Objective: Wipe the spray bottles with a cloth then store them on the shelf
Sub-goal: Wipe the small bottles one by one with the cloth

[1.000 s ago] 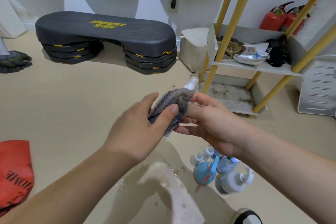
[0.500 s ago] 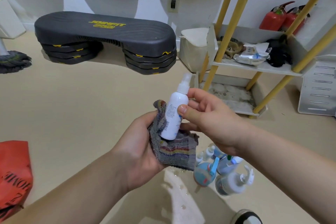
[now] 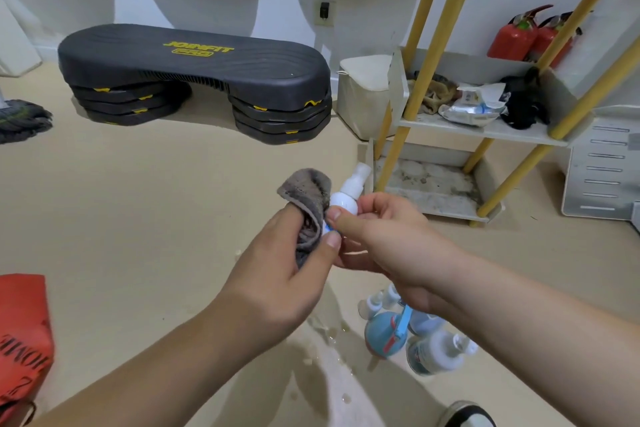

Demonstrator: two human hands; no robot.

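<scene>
Floor, nearest: wet patch (image 3: 332, 340), and just right of it the other spray bottles (image 3: 433, 354) in a cluster under the right forearm (presumably the queue).

Above that, both hands are busy. Left hand (image 3: 277, 281) grips the grey cloth (image 3: 308, 194), which is draped over the index finger, with the thumb pressing it onto the bottle's side. Right hand (image 3: 391, 243) pinches the white spray bottle (image 3: 344, 201) round its body, nozzle pointing up and away. The bottle is in the air between the hands, not yet on the shelf.

Step in hand, as I read it: wiping.
- Turn the bottle with the right hand and let the cloth stay put – quicker than scrubbing.
- The right fingers cover much of the body, so regrip once to reach the part beneath them.
- Run the cloth over the shoulder and neck too.
- Small bottle, likely wet, so it may slip – hold the pinch firm and stay off the spray head.

Far right: the shelf (image 3: 485, 132). Middle tier holds rags and a packet. The stained bottom tier (image 3: 433, 184) looks like the easier reach.
</scene>
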